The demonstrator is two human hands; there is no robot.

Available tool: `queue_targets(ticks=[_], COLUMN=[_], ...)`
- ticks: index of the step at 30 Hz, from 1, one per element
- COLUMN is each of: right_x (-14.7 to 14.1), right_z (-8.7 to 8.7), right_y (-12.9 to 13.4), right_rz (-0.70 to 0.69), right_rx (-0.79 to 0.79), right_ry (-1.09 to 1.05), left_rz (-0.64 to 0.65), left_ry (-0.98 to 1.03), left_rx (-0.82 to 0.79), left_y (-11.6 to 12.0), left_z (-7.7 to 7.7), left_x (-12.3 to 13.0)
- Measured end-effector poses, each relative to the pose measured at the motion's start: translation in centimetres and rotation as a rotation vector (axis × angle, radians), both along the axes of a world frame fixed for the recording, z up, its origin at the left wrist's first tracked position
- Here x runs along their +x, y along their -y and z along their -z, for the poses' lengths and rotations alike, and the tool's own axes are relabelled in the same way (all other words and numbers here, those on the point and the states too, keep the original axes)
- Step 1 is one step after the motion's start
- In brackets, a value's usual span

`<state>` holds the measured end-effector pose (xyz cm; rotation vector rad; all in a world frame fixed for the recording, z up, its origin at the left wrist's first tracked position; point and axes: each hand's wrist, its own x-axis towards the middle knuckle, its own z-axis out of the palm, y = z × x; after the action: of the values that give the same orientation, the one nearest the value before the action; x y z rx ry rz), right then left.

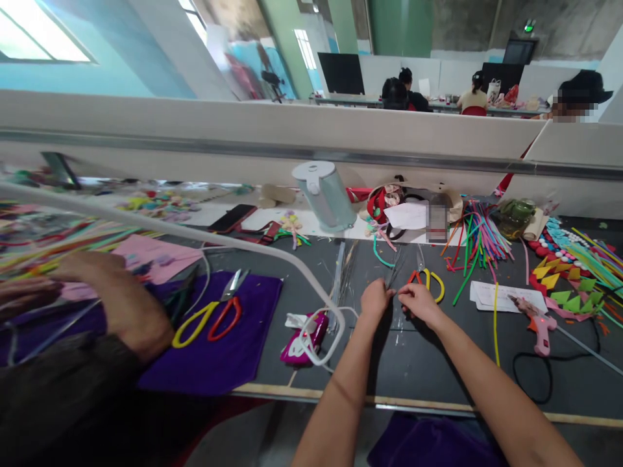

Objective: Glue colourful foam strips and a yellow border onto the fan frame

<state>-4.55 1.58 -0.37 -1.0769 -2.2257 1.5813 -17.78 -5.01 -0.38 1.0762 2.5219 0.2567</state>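
Note:
My left hand is closed around a small bunch of thin grey wires, whose ends stick out above the fingers. Just to its right, my right hand has its fingers pinched together; what they hold, if anything, is too small to make out. Scissors with orange and yellow handles lie right behind my right hand. More thin wires and strips lie on the dark table to the left of my left hand.
A co-worker's arm reaches over purple cloth with scissors. A white cable arches across the left side. A pale jug, pipe cleaners and a pink glue gun with its cord are around the table.

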Motion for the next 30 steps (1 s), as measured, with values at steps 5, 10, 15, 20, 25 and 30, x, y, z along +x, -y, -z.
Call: queue_targets(ticks=[5,10,15,20,25,30], right_x=[-0.4,0.1,-1.6,-3.7,-5.0,-6.9], right_z=[1.5,1.4,0.4,-0.1,-0.8,-2.0], right_y=[1.7,3.1,4.1,5.8,4.2,-0.9], right_rz=[0.130,0.270,0.293,0.309,0.385,0.448], right_rx=[-0.228,-0.374,-0.546,-0.607,-0.595,-0.629], right_ry=[-0.109,-0.306,-0.458,-0.554,-0.630,-0.648], left_rz=[0.030,0.052,0.111,0.120,0.083,-0.018], left_ry=[0.016,0.028,0.061,0.105,0.156,0.160], left_rx=[-0.011,0.028,0.141,0.252,0.427,0.553], left_y=[-0.2,1.5,5.0,7.1,7.9,9.3], left_z=[-0.1,-1.3,-2.5,-2.1,-1.5,-0.3], left_x=[0.0,0.4,2.6,5.0,4.6,2.9])
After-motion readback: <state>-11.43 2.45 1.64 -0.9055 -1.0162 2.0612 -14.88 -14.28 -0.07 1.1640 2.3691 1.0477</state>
